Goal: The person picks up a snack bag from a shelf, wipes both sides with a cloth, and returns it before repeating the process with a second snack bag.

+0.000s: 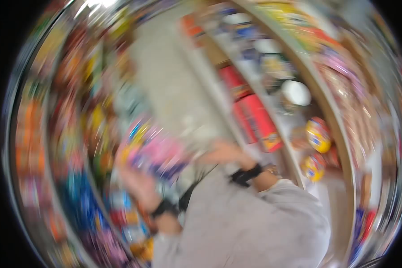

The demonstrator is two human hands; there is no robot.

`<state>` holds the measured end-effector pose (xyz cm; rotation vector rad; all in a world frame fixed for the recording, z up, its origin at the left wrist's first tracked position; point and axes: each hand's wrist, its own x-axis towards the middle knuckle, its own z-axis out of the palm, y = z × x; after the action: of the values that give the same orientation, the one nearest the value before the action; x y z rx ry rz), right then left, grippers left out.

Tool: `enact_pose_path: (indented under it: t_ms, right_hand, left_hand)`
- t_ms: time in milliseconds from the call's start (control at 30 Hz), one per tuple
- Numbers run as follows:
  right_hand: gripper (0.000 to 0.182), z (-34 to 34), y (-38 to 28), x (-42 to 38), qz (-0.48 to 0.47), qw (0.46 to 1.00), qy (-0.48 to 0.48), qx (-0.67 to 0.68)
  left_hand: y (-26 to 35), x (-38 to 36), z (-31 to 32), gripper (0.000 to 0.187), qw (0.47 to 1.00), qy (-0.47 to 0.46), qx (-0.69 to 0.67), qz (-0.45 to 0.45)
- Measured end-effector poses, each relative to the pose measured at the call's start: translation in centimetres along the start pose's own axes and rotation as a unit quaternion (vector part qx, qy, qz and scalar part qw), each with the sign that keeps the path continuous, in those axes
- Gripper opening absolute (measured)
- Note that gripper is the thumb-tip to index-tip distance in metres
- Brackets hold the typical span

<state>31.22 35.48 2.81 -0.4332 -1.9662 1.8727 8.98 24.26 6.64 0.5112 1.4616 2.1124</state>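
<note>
A pink plastic pack [163,149] with yellow, blue and purple print is held up in front of my body, smeared by motion. My left hand [138,183] is closed around its lower left side, with a black band at the wrist. From the other side my right hand [225,153] reaches toward the pack's right end, fingers pointing left and blurred; I cannot tell whether they grip it. A dark band [245,175] circles the right wrist.
Shelves of colourful packets [91,147] line the left. On the right-hand shelf are red boxes [257,118], a white-lidded jar [295,94] and yellow-and-red round packs [318,135]. A pale floor [169,67] runs between them.
</note>
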Motion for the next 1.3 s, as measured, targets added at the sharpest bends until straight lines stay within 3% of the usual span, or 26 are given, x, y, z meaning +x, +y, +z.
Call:
enact_pose_path:
  t_ms: [33,67,100,200,267,333,400,467,567,633,667,700,767,867,967,1100,1233,1300]
  right_hand:
    - [0.034,1.0,-0.3,1.1,-0.185,0.981,0.061,-0.011]
    - [0.035,1.4,-1.1,1.3,-0.212,0.974,0.024,0.070]
    - [0.035,2.3,0.3,1.7,-0.192,0.979,0.044,0.058]
    - [0.034,2.4,-0.7,1.6,-0.153,0.983,0.029,0.102]
    - [0.030,1.2,-0.8,0.7,-0.147,0.981,0.074,0.100]
    - [0.027,0.0,1.4,0.0,-0.161,0.972,0.131,0.110]
    - [0.025,-2.2,-0.1,-3.0,-0.043,0.963,0.262,0.054]
    - [0.027,-5.3,-0.4,-6.2,0.026,0.937,0.334,0.099]
    - [0.031,-9.2,-2.2,-11.3,-0.021,0.819,0.527,0.227]
    - [0.032,-13.7,-3.2,-15.1,-0.085,0.757,0.631,0.147]
    - [0.029,-17.6,-1.1,-17.2,-0.145,0.689,0.695,0.148]
    - [0.027,-18.6,-4.1,-18.0,-0.223,0.651,0.701,0.186]
    - [0.024,-22.2,-5.7,-20.7,-0.213,0.637,0.729,0.131]
    - [0.028,-23.5,-4.3,-20.1,-0.220,0.663,0.693,0.178]
    - [0.031,-20.9,0.7,-14.1,-0.129,0.728,0.626,0.247]
    - [0.038,-13.8,7.2,-3.6,0.046,0.842,0.391,0.369]
    - [0.046,-5.1,10.3,6.4,0.195,0.878,0.230,0.372]
    - [0.048,-0.6,9.5,10.6,0.217,0.907,0.148,0.328]
  left_hand:
    - [-0.2,1.0,-1.5,0.038,0.999,0.041,-0.018,-0.008]
    - [0.0,2.2,-2.9,0.039,0.996,0.084,-0.032,-0.018]
    - [-0.4,3.1,-4.6,0.040,0.993,0.018,-0.098,-0.058]
    - [-0.6,4.3,-6.0,0.043,0.997,0.031,-0.044,-0.063]
    - [0.4,3.7,-5.5,0.061,0.978,-0.083,-0.087,-0.171]
    - [0.5,3.1,-5.1,0.056,0.974,-0.119,-0.075,-0.179]
    - [0.5,2.8,-5.5,0.054,0.973,-0.132,-0.058,-0.182]
    - [-0.3,2.7,-6.0,0.054,0.975,-0.125,-0.041,-0.181]
    - [-1.3,2.7,-6.8,0.050,0.974,-0.133,-0.037,-0.182]
    - [-1.5,2.5,-7.0,0.046,0.976,-0.121,-0.032,-0.181]
    - [-1.7,2.6,-7.4,0.046,0.976,-0.120,-0.030,-0.177]
    - [-1.9,2.8,-8.0,0.046,0.977,-0.118,-0.028,-0.174]
    - [-2.0,2.8,-9.0,0.045,0.979,-0.111,-0.027,-0.168]
    - [-1.8,2.1,-10.9,0.046,0.981,-0.093,-0.048,-0.161]
    - [-1.9,1.6,-15.6,0.044,0.988,-0.050,-0.066,-0.128]
    - [1.3,-1.4,-18.4,0.042,0.998,0.024,-0.047,-0.036]
    - [4.0,-4.1,-24.1,0.037,0.983,0.169,-0.057,0.032]
    - [5.1,-6.1,-27.2,0.034,0.968,0.232,-0.071,0.068]
